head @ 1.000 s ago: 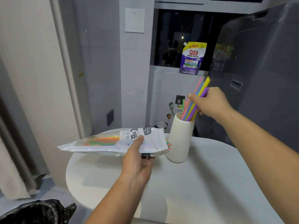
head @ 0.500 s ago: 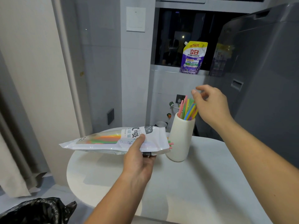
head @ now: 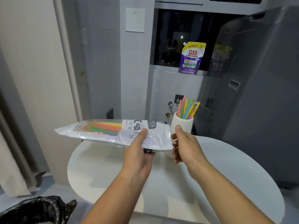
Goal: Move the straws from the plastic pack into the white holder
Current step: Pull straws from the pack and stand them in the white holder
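Left hand clamps plastic pack, thumb on top, fingers under, held level over the round table. Right hand at the pack mouth, fingers part-curled around protruding straw tips; blurred, contact unclear. White holder just behind, with colored straws standing in it.

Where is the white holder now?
In the head view, the white holder stands on the round table, right of centre, behind the plastic pack and right hand.
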Demonstrator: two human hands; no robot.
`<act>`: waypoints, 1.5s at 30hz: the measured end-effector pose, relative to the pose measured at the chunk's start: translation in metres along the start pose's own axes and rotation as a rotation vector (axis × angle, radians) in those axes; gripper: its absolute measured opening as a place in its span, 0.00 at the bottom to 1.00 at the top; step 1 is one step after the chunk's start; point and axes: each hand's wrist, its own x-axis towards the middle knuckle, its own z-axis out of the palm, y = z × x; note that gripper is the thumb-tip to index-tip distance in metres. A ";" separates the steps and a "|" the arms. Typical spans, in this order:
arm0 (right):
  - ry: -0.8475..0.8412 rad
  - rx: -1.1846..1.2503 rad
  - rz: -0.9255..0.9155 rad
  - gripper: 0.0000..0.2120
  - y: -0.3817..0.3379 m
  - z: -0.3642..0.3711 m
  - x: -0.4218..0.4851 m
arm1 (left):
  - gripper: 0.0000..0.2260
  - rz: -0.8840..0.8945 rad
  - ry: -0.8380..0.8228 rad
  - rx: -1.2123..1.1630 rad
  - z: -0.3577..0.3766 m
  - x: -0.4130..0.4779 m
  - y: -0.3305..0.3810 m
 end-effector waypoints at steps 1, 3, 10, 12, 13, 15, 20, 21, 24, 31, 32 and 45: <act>-0.027 0.052 0.013 0.21 0.003 0.002 -0.001 | 0.18 0.014 -0.011 0.026 0.000 0.000 0.000; -0.072 0.162 0.007 0.18 0.008 0.004 -0.005 | 0.18 0.038 -0.016 0.055 -0.001 0.000 0.001; -0.066 0.299 -0.053 0.14 0.014 0.005 -0.009 | 0.17 0.054 0.001 0.029 -0.002 0.000 0.004; -0.062 0.306 -0.070 0.14 0.015 0.006 -0.010 | 0.16 0.059 0.004 0.025 -0.002 0.000 0.004; -0.061 0.300 -0.079 0.14 0.015 0.006 -0.010 | 0.16 0.060 0.003 0.026 -0.002 0.000 0.004; -0.055 0.284 -0.098 0.14 0.017 0.007 -0.009 | 0.16 0.061 -0.004 0.033 -0.002 0.001 0.004; -0.023 0.277 -0.128 0.09 0.020 0.004 -0.006 | 0.18 0.070 -0.008 0.037 -0.002 0.001 0.004; -0.009 0.278 -0.130 0.08 0.020 0.002 -0.005 | 0.18 0.075 -0.006 0.036 -0.002 0.002 0.004; 0.043 0.300 -0.121 0.09 0.022 -0.004 -0.001 | 0.18 0.082 -0.003 0.028 -0.004 0.003 0.006; -0.059 0.240 -0.103 0.11 0.021 0.000 -0.006 | 0.18 0.053 -0.007 0.046 -0.002 0.001 0.000; -0.058 0.228 -0.110 0.09 0.022 0.000 -0.005 | 0.18 0.050 -0.005 0.048 -0.003 0.001 -0.001; 0.022 0.560 -0.019 0.11 0.015 -0.019 0.005 | 0.20 -0.030 0.025 -0.128 -0.011 0.012 0.004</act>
